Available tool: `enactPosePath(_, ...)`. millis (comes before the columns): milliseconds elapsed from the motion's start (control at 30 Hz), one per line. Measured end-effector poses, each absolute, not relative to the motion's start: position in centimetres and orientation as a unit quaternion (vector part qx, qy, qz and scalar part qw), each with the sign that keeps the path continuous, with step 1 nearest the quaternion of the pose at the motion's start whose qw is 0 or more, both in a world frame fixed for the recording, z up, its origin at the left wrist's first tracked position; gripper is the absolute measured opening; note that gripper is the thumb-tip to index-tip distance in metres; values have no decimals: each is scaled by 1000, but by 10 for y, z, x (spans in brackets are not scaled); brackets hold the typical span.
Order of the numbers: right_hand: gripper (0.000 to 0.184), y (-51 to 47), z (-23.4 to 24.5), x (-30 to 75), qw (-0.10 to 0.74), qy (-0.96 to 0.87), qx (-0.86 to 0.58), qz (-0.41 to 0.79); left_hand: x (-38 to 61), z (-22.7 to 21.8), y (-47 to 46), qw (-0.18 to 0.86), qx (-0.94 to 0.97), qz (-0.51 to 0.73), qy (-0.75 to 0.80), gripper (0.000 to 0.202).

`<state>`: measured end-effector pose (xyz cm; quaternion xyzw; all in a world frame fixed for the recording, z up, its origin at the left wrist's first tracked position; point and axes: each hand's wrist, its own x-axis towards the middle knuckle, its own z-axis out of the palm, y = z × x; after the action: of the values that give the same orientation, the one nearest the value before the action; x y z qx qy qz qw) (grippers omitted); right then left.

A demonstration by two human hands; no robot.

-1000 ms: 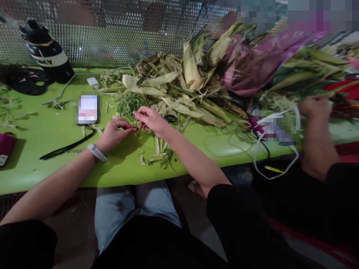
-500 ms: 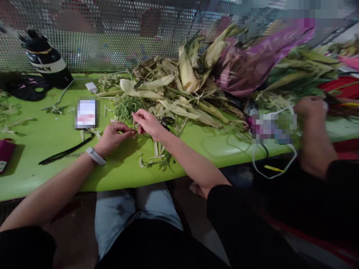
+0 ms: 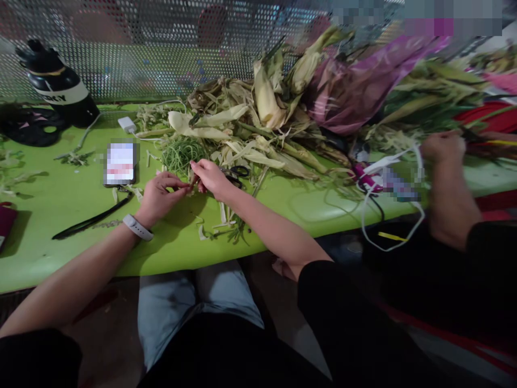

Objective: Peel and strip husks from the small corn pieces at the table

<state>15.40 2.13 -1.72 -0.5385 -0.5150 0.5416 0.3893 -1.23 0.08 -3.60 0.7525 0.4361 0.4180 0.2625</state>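
My left hand (image 3: 158, 195), with a white wristband, and my right hand (image 3: 212, 178) meet above the green table (image 3: 68, 237), fingertips pinched together on a small thin piece of plant material that I cannot make out. Just behind them lies a tangle of thin green strands (image 3: 180, 153). Black scissors (image 3: 237, 173) lie right of my right hand. A big heap of pale husks and leaves (image 3: 258, 129) fills the table behind. Cut scraps (image 3: 224, 226) lie below my right wrist.
A phone (image 3: 119, 164) and a black strap (image 3: 91, 220) lie left of my hands. A black bottle (image 3: 60, 86) stands at the back left by a perforated metal screen (image 3: 141, 48). Another person's hand (image 3: 444, 146) works at the right among white cables (image 3: 388, 237) and purple wrapping (image 3: 363, 91).
My hands stay pinched together and have drifted slightly left. The view has shifted a little. The other person's hand at the right has moved up slightly.
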Motion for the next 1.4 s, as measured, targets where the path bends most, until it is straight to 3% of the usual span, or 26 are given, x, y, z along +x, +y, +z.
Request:
enactPosePath(267,31,28,-25,157,387,-493,-529,572,-10,-31,-7,173,797,418,401,18)
enactPosePath(400,29,27,-26,156,390,-505,-518,570,-10,-28,-8,188,837,385,340,16)
enactPosePath(667,33,28,-31,160,366,-598,-498,511,-7,-25,-8,511,687,331,397,27)
enactPosePath(800,38,29,-17,174,299,-642,-499,500,-8,-23,-6,586,615,304,431,35)
enactPosePath(1000,40,23,9,195,219,-693,-453,516,-10,-25,-5,586,606,288,454,32)
enactPosePath(1400,42,15,4,177,245,-643,-450,569,-13,-25,-3,529,717,221,396,22)
